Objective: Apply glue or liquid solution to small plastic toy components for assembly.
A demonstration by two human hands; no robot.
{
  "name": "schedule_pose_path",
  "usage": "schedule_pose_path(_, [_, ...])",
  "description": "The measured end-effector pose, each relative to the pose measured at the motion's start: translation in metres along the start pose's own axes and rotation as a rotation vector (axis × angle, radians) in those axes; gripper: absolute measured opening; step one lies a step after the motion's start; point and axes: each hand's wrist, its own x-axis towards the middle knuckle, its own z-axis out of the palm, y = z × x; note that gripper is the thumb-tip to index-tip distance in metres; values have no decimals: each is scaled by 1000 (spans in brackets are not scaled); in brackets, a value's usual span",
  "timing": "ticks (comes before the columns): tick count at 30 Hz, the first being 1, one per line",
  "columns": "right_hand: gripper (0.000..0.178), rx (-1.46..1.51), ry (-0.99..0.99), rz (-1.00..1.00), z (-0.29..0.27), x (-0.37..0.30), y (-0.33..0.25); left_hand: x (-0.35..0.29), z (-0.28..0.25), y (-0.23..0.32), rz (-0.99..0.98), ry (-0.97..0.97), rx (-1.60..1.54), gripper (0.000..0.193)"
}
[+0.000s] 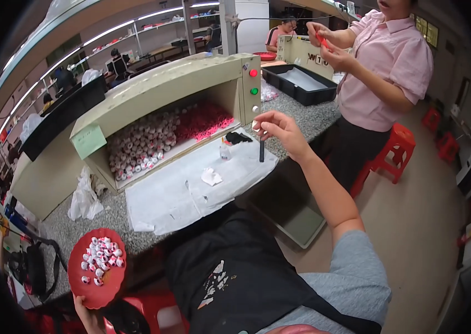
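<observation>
At the lower left, my left hand (83,312) grips the near rim of a red scalloped plate (88,294). Several small white pieces with pink and dark marks (102,253) lie on that plate. My right hand (281,132) is raised over the right end of a white sheet (163,203), thumb and fingers pinched together. A small white piece (256,126) shows at its fingertips. Just below them a dark upright rod (261,151) is visible; whether my fingers touch it I cannot tell.
A cream machine housing (163,83) holds heaped white pieces (141,139) and pink-red pieces (205,119). On the sheet are a small clear bottle (224,152), crumpled tissue (211,176) and black cloth (238,137). A co-worker in pink (383,67) stands right, beside a black tray (302,83) and red stool (394,150).
</observation>
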Motion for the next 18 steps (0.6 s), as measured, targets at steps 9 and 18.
schedule_pose_path(9, [19, -112, 256, -120, 0, 5, -16, 129, -86, -16, 254, 297, 535, 43])
schedule_pose_path(18, [60, -1482, 864, -717, -9, -13, -55, 89, 66, -7, 910, 740, 1529, 64])
